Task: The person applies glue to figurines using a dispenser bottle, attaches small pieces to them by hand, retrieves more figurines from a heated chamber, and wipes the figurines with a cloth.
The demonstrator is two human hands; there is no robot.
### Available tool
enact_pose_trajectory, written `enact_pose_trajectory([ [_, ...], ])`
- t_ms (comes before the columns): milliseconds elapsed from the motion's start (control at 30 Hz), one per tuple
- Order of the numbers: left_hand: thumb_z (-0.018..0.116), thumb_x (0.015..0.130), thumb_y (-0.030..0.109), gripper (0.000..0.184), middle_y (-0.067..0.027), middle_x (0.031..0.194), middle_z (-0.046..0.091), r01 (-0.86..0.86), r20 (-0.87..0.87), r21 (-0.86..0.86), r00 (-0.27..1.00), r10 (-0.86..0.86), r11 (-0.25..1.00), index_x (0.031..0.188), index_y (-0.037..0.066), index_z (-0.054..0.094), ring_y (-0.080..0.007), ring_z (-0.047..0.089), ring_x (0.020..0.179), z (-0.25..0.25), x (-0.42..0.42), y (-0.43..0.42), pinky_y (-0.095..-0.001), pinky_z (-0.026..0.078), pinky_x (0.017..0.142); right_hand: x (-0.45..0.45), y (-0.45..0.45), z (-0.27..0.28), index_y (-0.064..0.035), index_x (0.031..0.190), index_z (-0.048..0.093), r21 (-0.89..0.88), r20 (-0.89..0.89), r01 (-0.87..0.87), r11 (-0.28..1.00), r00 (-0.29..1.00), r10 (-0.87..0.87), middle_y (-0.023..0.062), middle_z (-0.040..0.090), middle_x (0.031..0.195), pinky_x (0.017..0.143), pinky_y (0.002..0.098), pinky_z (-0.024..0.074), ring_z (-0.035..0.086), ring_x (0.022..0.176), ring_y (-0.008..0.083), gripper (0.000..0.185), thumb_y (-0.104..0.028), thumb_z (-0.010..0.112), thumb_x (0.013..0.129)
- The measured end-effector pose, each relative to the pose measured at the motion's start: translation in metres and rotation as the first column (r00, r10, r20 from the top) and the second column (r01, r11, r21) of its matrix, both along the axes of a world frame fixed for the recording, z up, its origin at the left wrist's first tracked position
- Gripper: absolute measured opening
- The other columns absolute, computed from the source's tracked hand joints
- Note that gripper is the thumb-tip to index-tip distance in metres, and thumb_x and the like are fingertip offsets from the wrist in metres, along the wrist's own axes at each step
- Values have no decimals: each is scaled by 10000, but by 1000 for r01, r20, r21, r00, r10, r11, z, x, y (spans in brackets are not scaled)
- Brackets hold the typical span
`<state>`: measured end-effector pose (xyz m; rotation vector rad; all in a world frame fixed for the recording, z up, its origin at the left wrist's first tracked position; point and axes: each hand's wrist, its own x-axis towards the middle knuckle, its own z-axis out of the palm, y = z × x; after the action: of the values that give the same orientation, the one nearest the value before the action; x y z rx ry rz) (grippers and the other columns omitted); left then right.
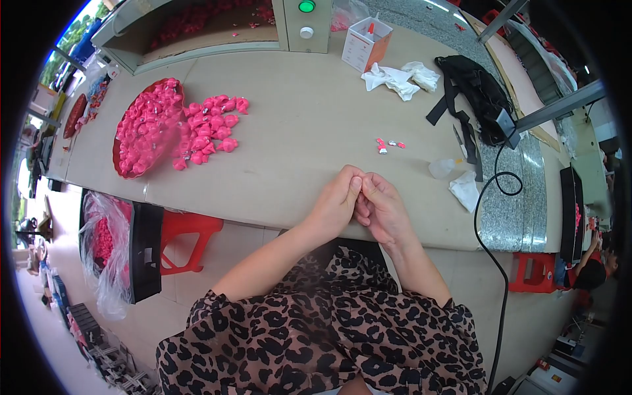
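Observation:
My left hand [337, 205] and my right hand [388, 212] meet just over the near edge of the table. Thumbs and fingertips are pressed together, and whatever sits between them is hidden. Beyond my hands, a few small pink and white pieces [382, 147] lie on the tabletop. To the left, a loose pile of small pink moulded pieces [209, 128] spreads beside a red-rimmed tray [116, 147] heaped with more of the same.
At the back stand an open-fronted cabinet [301, 72] with a green button and a small box [359, 49]. Crumpled white cloths [395, 82], a black strapped bag [471, 85], a small translucent bottle [442, 168] and a black cable [490, 257] lie right. A red stool [187, 230] is below left.

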<state>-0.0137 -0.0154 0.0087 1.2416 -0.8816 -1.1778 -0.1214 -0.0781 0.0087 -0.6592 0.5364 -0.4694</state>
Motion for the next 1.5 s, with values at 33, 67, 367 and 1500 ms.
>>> enact_pose_trajectory([
  [33,285,966,230,250,-31,670,468,-7,-21,4,1000,7,1000,957,23,424,-82,482,546,1,0,0,-223,461,480,0,0,0,-69,850,492,0,3,-7,1000,1000,7,-3,484,651,410,201,333,434,486,72,169,-230,496,901],
  [67,288,966,233,249,-26,667,466,-9,-42,9,999,10,1000,954,25,424,-80,481,543,4,-1,1,-221,455,476,1,0,-1,-70,851,493,1,5,-10,1000,1000,10,-2,485,654,410,201,333,435,486,72,169,-231,496,901],
  [367,368,948,239,283,2,724,485,-26,1,47,1000,26,999,1146,56,453,-75,487,634,9,23,4,-198,406,515,4,1,9,-51,842,512,208,0,89,974,996,-91,16,534,651,384,193,352,461,454,74,219,-256,477,908],
  [1500,579,796,48,378,-105,788,540,-53,662,-231,723,197,971,1166,33,504,-228,539,704,-5,6,18,-299,444,643,-8,8,2,-52,757,494,27,-1,55,998,998,-55,-10,467,619,376,189,288,370,441,34,187,-176,508,897],
])
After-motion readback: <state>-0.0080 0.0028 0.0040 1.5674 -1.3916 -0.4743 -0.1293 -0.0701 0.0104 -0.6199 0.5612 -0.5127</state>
